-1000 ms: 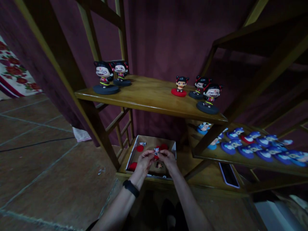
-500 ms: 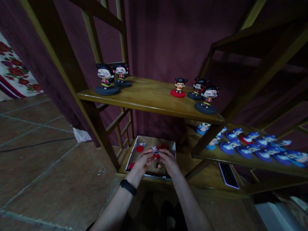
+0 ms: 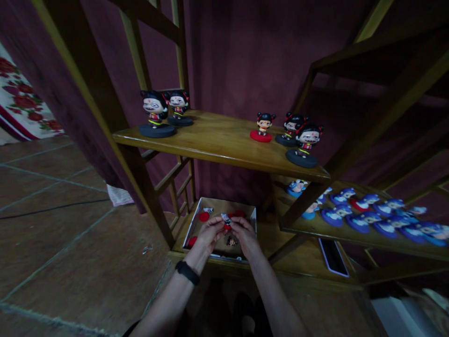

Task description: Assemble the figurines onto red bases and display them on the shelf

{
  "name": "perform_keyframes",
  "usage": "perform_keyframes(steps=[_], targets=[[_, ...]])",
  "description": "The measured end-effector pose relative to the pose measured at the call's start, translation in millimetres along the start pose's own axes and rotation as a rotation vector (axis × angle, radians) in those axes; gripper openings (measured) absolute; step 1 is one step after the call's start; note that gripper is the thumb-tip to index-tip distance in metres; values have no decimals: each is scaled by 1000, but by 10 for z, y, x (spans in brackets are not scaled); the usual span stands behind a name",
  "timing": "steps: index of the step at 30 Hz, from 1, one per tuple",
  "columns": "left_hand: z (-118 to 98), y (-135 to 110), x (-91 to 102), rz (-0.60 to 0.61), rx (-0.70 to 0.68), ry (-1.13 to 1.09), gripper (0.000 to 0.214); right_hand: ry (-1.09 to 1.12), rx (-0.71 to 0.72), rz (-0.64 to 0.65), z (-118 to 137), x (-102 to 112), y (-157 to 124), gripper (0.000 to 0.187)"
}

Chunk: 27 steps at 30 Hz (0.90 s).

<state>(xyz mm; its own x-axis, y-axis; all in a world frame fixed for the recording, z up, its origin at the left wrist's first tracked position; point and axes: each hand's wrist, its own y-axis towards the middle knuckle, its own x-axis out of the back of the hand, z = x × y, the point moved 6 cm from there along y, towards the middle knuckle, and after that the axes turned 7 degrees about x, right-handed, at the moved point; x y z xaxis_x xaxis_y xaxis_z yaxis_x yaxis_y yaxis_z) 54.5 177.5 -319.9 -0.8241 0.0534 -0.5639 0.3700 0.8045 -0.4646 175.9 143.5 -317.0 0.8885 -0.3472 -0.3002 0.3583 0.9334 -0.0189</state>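
Note:
Between my two hands is a small figurine [image 3: 226, 219] with a pale head and dark body on a red round base. My left hand [image 3: 209, 232] grips it from the left, my right hand [image 3: 244, 232] from the right, fingers closed at the base. Both hands are over an open shallow cardboard box [image 3: 254, 216] on the bottom shelf. Inside the box lie a black-and-white figurine [image 3: 208, 210], a red disc [image 3: 204, 216], more red pieces and a dark-haired figurine [image 3: 231, 241] lying down.
Above my hands, a wooden shelf [image 3: 217, 140] bears several black-haired figurines [image 3: 154, 112], one on a red base [image 3: 261, 135]. A lower shelf at right holds several blue-purple figurines [image 3: 363, 220]. A phone [image 3: 333, 256] lies below it. Shelf posts [image 3: 129, 187] flank the box.
My hands stay nearly in place, both still holding the figurine over the box. The camera view has shifted very slightly.

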Motion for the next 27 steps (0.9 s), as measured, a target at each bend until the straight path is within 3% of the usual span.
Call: perform_keyframes(steps=[5,10,19,27], targets=[[-54,16,-3,73,-4,29,31,-305,208,101,154,-82,23,16],[-128,4,-47,67,-69,63,33,-457,285,114,250,-117,-19,18],[-197,-74,-225,84,-225,293,30,-305,183,26,94,26,105,21],[-140,-42,-138,-21,-195,417,26,-106,29,6,1,60,49,25]])
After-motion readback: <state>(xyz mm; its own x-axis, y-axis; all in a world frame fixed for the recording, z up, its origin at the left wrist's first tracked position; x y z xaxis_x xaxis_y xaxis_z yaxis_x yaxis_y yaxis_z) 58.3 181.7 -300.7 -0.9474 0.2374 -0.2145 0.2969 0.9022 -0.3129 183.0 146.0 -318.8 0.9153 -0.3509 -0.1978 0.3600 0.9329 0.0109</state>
